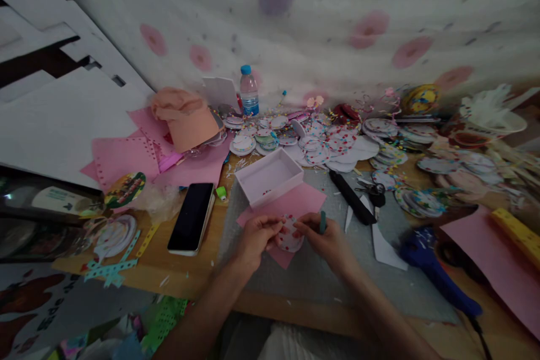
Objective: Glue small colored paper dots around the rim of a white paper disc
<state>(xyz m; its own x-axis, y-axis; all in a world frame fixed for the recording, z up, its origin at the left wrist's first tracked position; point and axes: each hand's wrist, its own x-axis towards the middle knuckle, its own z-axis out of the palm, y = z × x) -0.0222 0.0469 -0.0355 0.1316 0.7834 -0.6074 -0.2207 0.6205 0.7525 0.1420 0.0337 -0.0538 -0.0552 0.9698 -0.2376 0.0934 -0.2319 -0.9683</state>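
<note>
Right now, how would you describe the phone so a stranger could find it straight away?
Start at the wooden table and look left of the grey mat where the left hand and right hand hold a dotted paper disc. The phone lies flat there, screen up and dark, below the pink sheets. It is the only plain black slab among coloured paper scraps.

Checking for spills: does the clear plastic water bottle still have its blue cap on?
Yes, the clear plastic water bottle stands upright with its blue cap on.
</note>
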